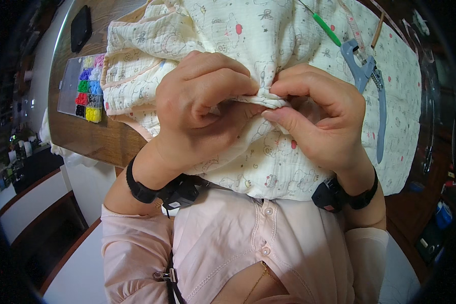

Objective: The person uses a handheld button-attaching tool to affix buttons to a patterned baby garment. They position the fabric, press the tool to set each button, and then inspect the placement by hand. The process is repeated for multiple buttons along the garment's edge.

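Note:
A white printed gauze cloth (247, 22) with small animal figures and red spots spreads in front of me, its lower part against my lap. My left hand (205, 102) grips a gathered fold of it between thumb and bent fingers. Close beside it, my right hand (315, 106) pinches the same fold, with the thumb below and the index finger above. The bunched fold (268, 99) lies between the fingertips of both hands. Whatever the fingers may cover inside the fold is hidden.
Left on the wooden table (98, 136) are a clear compartment box (70, 89) of coloured snap fasteners and a black phone-like object (81, 28). At the right, grey-blue snap pliers (380, 121), a green-handled awl (326, 29), a tape measure (355, 28) and a wooden stick (377, 30) lie on cloth.

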`<state>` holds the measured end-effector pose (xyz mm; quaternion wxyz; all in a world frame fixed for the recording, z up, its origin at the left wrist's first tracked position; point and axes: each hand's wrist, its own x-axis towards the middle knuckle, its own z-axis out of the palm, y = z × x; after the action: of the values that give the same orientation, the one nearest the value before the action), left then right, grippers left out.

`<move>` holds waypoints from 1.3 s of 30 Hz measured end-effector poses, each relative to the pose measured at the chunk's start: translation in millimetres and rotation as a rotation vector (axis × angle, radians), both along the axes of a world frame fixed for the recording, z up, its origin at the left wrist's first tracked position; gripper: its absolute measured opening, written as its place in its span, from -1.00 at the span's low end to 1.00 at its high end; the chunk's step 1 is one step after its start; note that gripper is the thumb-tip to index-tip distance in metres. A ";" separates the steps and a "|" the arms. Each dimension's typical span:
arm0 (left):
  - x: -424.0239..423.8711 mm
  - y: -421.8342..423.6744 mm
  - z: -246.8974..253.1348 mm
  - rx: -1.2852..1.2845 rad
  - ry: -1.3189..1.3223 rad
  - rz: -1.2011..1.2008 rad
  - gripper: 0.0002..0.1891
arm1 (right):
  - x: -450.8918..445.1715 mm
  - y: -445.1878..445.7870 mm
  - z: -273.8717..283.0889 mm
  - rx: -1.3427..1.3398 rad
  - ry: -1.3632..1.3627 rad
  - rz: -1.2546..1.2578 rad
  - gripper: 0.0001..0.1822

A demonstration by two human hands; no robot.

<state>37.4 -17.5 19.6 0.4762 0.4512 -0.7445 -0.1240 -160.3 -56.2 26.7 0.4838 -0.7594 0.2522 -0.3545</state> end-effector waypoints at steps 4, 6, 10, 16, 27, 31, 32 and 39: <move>1.4 4.5 0.9 0.041 -0.026 -0.029 -0.79 | -2.2 1.4 0.2 0.040 0.029 0.013 -0.75; 1.9 6.2 1.7 0.036 -0.070 -0.042 -0.79 | -0.8 1.2 -3.7 0.026 -0.026 0.010 -0.76; -2.8 -0.9 -2.2 -0.010 -0.009 -0.001 -0.75 | 6.5 3.8 -15.4 0.230 -0.217 -0.111 -0.84; 3.5 -0.2 -5.1 0.144 0.209 -0.114 -0.77 | 5.0 0.7 -7.4 0.349 -0.174 -0.096 -0.85; 8.0 8.1 3.1 0.253 0.140 -0.110 -0.77 | 2.8 -1.0 -4.8 -0.269 0.062 -0.125 -0.83; 9.5 8.8 -0.6 0.266 0.172 -0.124 -0.76 | 4.9 -0.3 1.1 -0.451 0.173 -0.108 -0.83; 10.1 9.0 -0.2 0.285 0.170 -0.129 -0.76 | 4.9 0.0 1.6 -0.471 0.195 -0.100 -0.83; 10.6 10.0 -1.5 0.386 0.215 -0.177 -0.73 | 8.5 -2.4 -1.8 -0.489 0.148 -0.162 -0.82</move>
<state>48.1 -7.5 18.1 0.4448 0.4511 -0.6887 -0.3526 -151.8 -58.6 24.9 0.2365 -0.8549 0.2537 -0.3859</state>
